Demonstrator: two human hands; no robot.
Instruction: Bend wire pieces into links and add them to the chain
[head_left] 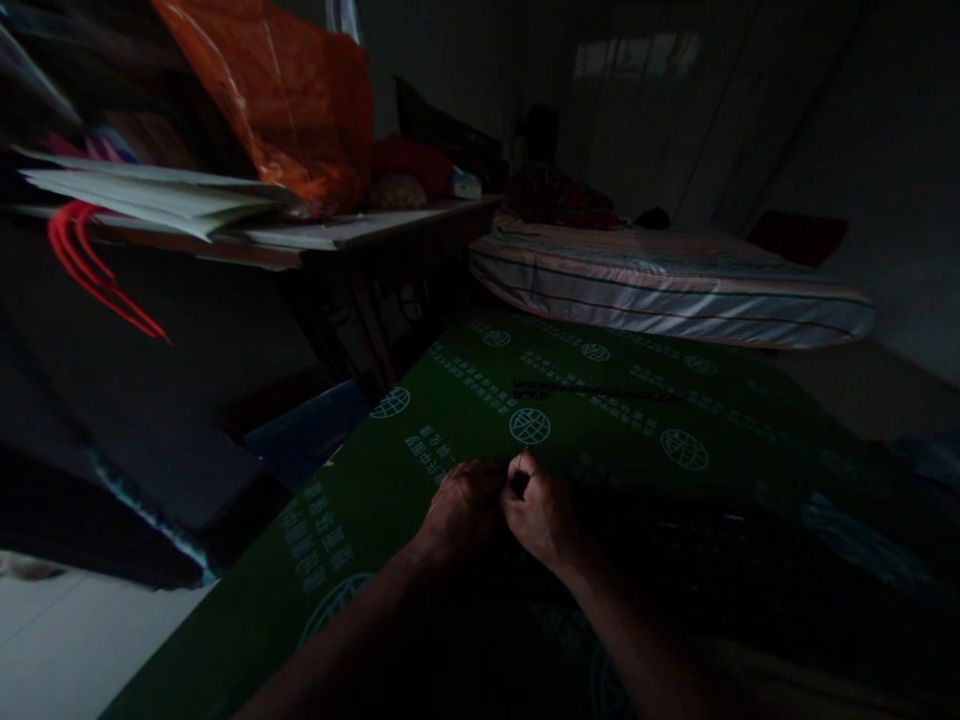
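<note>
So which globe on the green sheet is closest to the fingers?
The pale globe straight ahead of the right hand, just past its fingers; the others lie farther away.

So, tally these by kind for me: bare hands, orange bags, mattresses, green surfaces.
Bare hands: 2 (left hand, right hand)
Orange bag: 1
Mattress: 1
Green surface: 1
Total: 5

Darkness hides whatever is at the fingers; the top edge crops the orange bag.
</note>
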